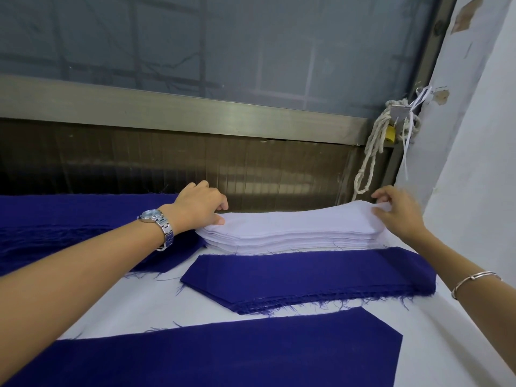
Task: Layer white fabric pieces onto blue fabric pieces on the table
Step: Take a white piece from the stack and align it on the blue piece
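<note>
White fabric pieces sit in a neat stack [287, 233] at the far side of the table [139, 303], right up against the brown panel under the window. The person leans across with both arms to reach it. The left hand [199, 205] is at the stack's left end, fingers curled over the far edge and the thumb laid on the top white piece [293, 217], so that end is gripped between them. The right hand [399, 215] pinches the same piece at its right end between thumb and fingertips, and that end stands raised a little above the layers below. Just in front of the white stack lies a stack of blue pieces [307, 277] with frayed edges (threads stick out all along the near side). Nearer the person, a single blue piece [223, 350] lies flat on the white table cover. More blue fabric [69, 219] is spread at the left, under the left forearm. A metal watch [156, 222] is on the left wrist, a thin bangle [474, 277] on the right. A knotted rope [371, 152] hangs in the corner.
</note>
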